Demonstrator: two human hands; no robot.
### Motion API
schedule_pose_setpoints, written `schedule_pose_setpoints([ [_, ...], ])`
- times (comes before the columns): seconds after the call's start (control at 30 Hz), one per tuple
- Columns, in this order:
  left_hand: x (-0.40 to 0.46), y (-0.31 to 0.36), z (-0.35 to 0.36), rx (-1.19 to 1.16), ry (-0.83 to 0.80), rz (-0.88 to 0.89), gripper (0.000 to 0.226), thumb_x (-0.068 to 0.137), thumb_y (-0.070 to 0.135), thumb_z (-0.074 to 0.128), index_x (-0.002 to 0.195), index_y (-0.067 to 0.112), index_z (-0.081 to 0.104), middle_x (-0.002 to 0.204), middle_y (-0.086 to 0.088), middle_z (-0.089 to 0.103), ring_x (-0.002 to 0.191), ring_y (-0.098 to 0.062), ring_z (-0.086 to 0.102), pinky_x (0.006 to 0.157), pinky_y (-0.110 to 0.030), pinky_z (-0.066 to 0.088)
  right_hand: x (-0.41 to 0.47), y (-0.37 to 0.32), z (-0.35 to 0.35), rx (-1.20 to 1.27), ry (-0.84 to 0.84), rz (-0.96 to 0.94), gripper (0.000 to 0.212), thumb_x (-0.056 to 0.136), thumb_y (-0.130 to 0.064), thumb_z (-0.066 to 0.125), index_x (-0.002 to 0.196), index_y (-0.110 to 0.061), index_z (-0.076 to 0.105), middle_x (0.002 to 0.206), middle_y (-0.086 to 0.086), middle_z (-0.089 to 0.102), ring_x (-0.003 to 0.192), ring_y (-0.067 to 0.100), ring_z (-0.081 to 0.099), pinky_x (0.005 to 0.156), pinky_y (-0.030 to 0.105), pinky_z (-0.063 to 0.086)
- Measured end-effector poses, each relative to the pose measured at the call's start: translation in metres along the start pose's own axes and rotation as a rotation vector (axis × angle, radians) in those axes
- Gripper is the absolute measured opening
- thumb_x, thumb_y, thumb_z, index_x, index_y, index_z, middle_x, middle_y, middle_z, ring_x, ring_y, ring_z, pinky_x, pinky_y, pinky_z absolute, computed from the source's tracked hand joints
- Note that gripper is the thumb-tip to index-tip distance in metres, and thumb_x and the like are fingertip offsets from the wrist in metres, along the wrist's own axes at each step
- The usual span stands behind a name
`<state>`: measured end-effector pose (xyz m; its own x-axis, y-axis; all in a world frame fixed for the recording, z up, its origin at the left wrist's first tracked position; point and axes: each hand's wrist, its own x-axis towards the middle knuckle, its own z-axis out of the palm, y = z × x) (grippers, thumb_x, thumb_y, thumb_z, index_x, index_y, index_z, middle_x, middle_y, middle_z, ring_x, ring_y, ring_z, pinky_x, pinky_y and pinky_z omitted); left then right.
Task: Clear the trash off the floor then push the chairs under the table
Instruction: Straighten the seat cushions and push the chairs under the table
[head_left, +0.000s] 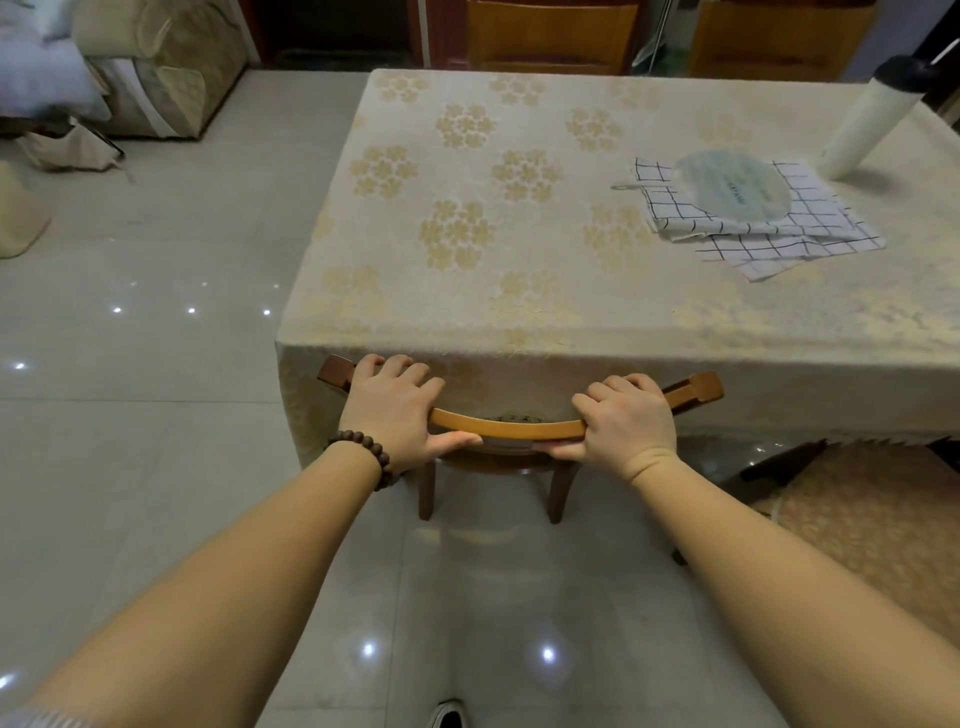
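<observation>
A wooden chair stands tucked against the near edge of the table, its curved top rail level with the hanging cream flowered cloth. My left hand grips the rail's left part, a bead bracelet on that wrist. My right hand grips the rail's right part. The chair's seat is mostly hidden under the cloth; two rear legs show on the tile floor. No trash shows on the floor near me.
A second chair with a patterned cushion stands at the right, out from the table. On the table lie a checked cloth, a round fan and a white bottle. Two more chairs stand at the far side. A sofa is far left.
</observation>
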<state>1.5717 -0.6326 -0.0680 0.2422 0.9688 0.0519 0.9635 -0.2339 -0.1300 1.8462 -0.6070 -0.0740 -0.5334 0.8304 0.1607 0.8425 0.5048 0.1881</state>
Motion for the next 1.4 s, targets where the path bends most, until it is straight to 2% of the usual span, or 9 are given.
schedule_pose_setpoints([
  [0.17,0.002,-0.001,-0.001,0.015,-0.036,0.0,0.095,0.067,0.091,0.011,0.111,0.025,0.063,0.112,-0.001,0.064,0.11,-0.026,0.05,0.095,-0.048,0.028,0.001,-0.002,-0.005,0.006,-0.1,0.036,0.082,0.07,-0.084,0.02,0.078,-0.015,0.062,0.075,0.002,0.067,0.075,0.027,0.06,0.079,0.037,0.042],
  [0.33,-0.003,0.002,-0.01,0.003,-0.101,-0.027,0.096,0.066,0.089,0.006,0.124,0.027,0.05,0.126,-0.001,0.054,0.119,-0.025,0.042,0.101,-0.047,0.027,0.002,-0.006,-0.014,-0.04,-0.3,0.129,0.101,0.061,-0.09,0.004,0.114,-0.02,0.054,0.113,0.004,0.063,0.114,0.028,0.05,0.103,0.054,0.025],
  [0.4,-0.006,0.007,-0.019,-0.031,-0.114,-0.023,0.09,0.07,0.085,0.013,0.131,0.026,0.043,0.133,-0.002,0.049,0.124,-0.025,0.038,0.105,-0.046,0.027,0.0,-0.009,-0.023,-0.015,-0.339,0.167,0.099,0.065,-0.09,0.013,0.126,-0.02,0.048,0.128,0.006,0.055,0.127,0.029,0.04,0.107,0.056,0.019],
  [0.5,-0.012,0.018,-0.038,-0.083,-0.055,-0.008,0.077,0.08,0.075,0.022,0.136,0.025,0.038,0.136,-0.003,0.047,0.127,-0.024,0.038,0.106,-0.043,0.028,-0.01,-0.014,-0.043,0.064,-0.308,0.186,0.082,0.078,-0.078,0.028,0.137,-0.022,0.039,0.142,0.006,0.043,0.136,0.028,0.029,0.112,0.053,0.018],
  [0.73,-0.022,0.07,-0.083,-0.233,0.062,0.005,0.058,0.09,0.056,0.033,0.135,0.021,0.042,0.13,-0.003,0.054,0.121,-0.022,0.046,0.103,-0.041,0.033,-0.074,-0.006,-0.096,0.278,-0.041,0.467,0.061,0.088,-0.062,0.033,0.133,-0.023,0.046,0.136,0.002,0.049,0.129,0.023,0.038,0.107,0.044,0.028],
  [0.9,-0.027,0.139,-0.095,-0.323,0.088,0.15,0.053,0.088,0.054,0.036,0.126,0.02,0.05,0.124,-0.002,0.057,0.117,-0.023,0.048,0.1,-0.04,0.034,-0.143,0.01,-0.105,0.36,0.011,0.716,0.053,0.091,-0.054,0.039,0.132,-0.022,0.048,0.134,0.001,0.05,0.129,0.021,0.038,0.106,0.043,0.03],
  [1.1,-0.034,0.243,-0.094,-0.332,0.01,0.333,0.054,0.089,0.056,0.034,0.126,0.02,0.049,0.124,-0.001,0.056,0.119,-0.022,0.047,0.098,-0.038,0.034,-0.241,0.033,-0.111,0.39,0.061,0.964,0.046,0.092,-0.047,0.045,0.13,-0.021,0.051,0.132,0.001,0.05,0.127,0.019,0.038,0.104,0.039,0.029],
  [1.4,-0.056,0.431,-0.107,-0.401,-0.069,0.573,0.051,0.088,0.053,0.037,0.125,0.02,0.049,0.126,-0.002,0.054,0.12,-0.023,0.044,0.098,-0.038,0.032,-0.419,0.095,-0.105,0.38,0.078,1.279,0.046,0.092,-0.049,0.042,0.129,-0.023,0.05,0.136,0.001,0.046,0.128,0.022,0.037,0.103,0.044,0.031],
])
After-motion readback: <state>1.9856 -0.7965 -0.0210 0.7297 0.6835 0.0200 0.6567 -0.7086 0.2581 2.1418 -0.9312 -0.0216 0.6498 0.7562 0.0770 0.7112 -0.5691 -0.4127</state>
